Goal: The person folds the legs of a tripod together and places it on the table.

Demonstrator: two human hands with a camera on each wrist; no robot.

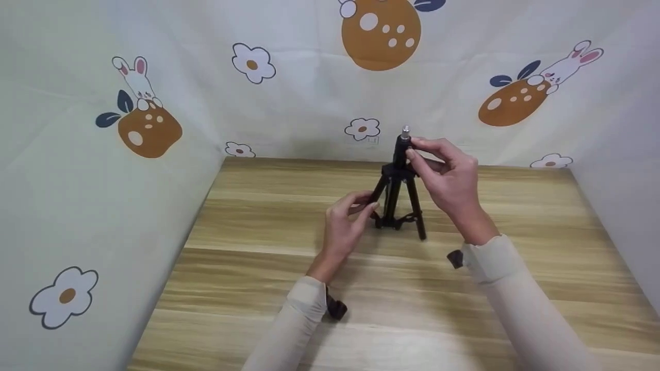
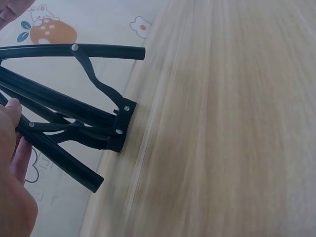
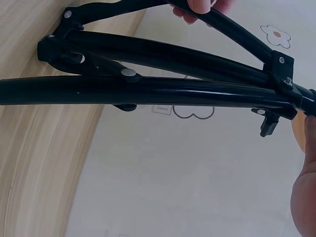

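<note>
A small black tripod [image 1: 393, 198] with a silver screw tip is held upright near the back of the table, its legs partly spread. My left hand [image 1: 344, 222] pinches one leg between thumb and fingers, seen also in the left wrist view, where the hand [image 2: 15, 163] is at the left edge. Higher up, my right hand [image 1: 451, 178] pinches the black top section just below the screw tip. The right wrist view shows the tripod's braces and a small lever [image 3: 268, 123] under its collar; only part of the right hand [image 3: 306, 182] appears there.
The wood-grain table [image 1: 247, 288] spreads out in front of the tripod. Behind it and at both sides hang pale cloth walls [image 1: 299, 103] printed with rabbits, oranges and flowers. A black wrist-worn piece [image 1: 336, 308] shows beside the left cuff, another [image 1: 455, 258] beside the right.
</note>
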